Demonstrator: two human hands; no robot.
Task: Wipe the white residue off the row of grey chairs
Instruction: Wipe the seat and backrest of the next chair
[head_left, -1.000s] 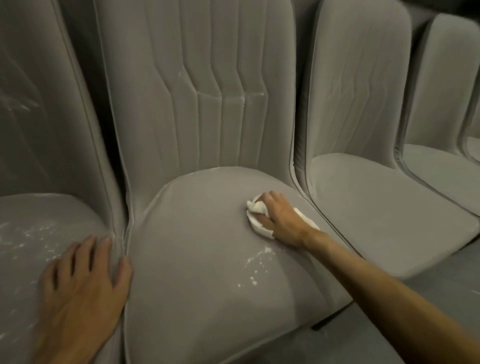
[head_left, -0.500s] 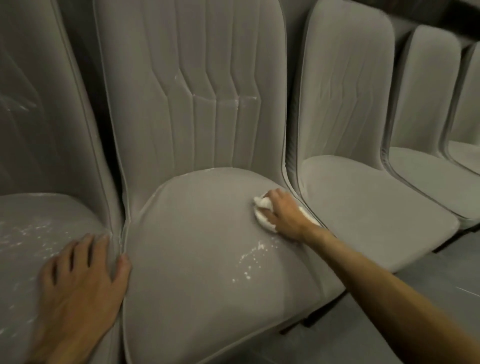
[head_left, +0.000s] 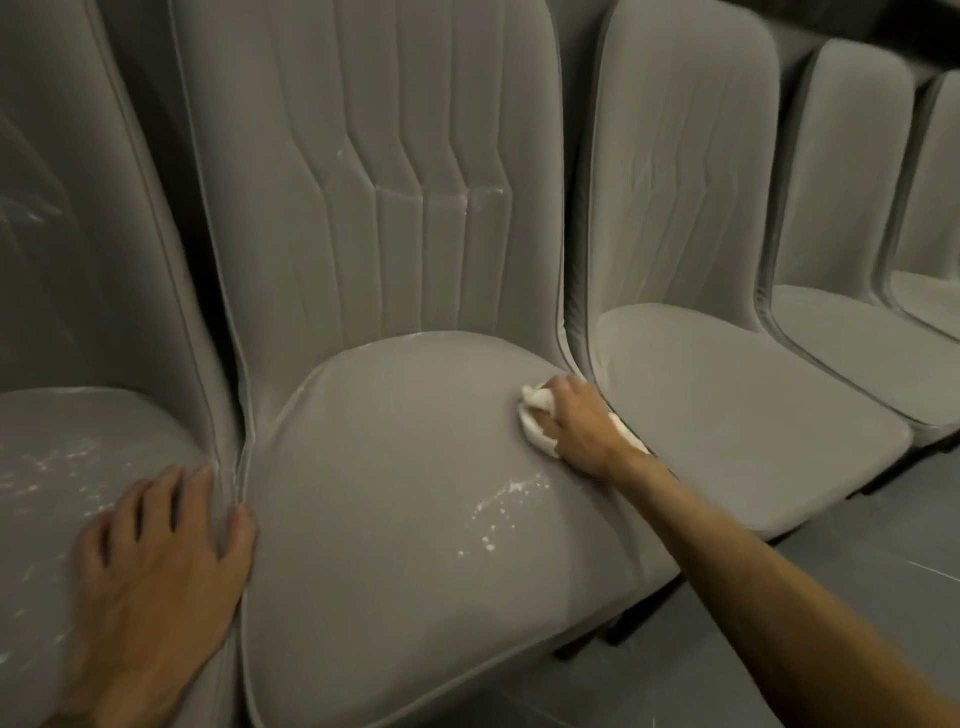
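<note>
head view: the middle seat (head_left: 389, 467) looks mostly wiped, but a patch of white specks (head_left: 504, 504) remains near its right front, just below the right hand (head_left: 576, 426). thin white lines also show along the backrest (head_left: 467, 195) seams. the left seat (head_left: 62, 457) is scattered with white residue (head_left: 57, 467) and seems untouched, while the right seat (head_left: 727, 405) looks clean (the chairs beyond it are too dim to judge). i'd say the row is well short of done.

the right hand curls its fingers over a bunched white cloth (head_left: 535, 415), pressing it onto the middle seat's right rear edge, close to the gap beside the right seat. the left hand (head_left: 156, 561) lies flat with fingers spread, gripping nothing, on the left seat's right edge, its thumb touching the middle seat's piping as a brace.
</note>
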